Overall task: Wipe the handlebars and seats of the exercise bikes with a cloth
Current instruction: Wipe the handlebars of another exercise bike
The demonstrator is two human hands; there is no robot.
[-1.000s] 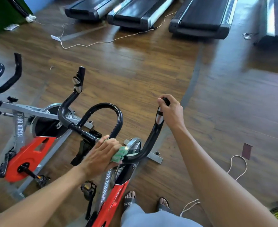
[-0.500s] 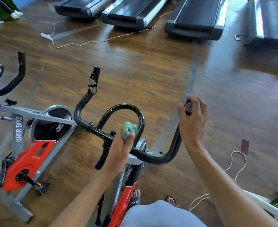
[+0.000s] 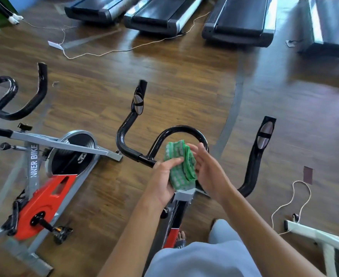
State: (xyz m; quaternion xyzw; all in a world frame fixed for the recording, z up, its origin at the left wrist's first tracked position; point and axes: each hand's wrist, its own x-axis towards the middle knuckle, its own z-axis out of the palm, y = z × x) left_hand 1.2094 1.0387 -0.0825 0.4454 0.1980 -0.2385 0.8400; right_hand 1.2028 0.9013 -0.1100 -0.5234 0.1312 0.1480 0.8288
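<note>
A folded green and white cloth (image 3: 179,165) is held upright above the centre of the near bike's black handlebars (image 3: 124,140). My left hand (image 3: 161,180) grips the cloth from the left, thumb across its face. My right hand (image 3: 206,170) lies against the cloth's right edge with fingers straight. The bar's right horn (image 3: 261,148) stands free. A second red and grey bike (image 3: 42,188) with its own black handlebars (image 3: 14,96) stands to the left. No seat is in view.
Several treadmills (image 3: 160,15) line the far side of the wooden floor. White cords (image 3: 108,51) trail across the floor, another cord (image 3: 292,198) loops at right beside a white frame (image 3: 320,236). My legs and sandalled foot (image 3: 181,239) are behind the bike.
My right hand let go of the right handlebar horn and came in to the cloth. My left hand lifted the cloth off the bar to the middle.
</note>
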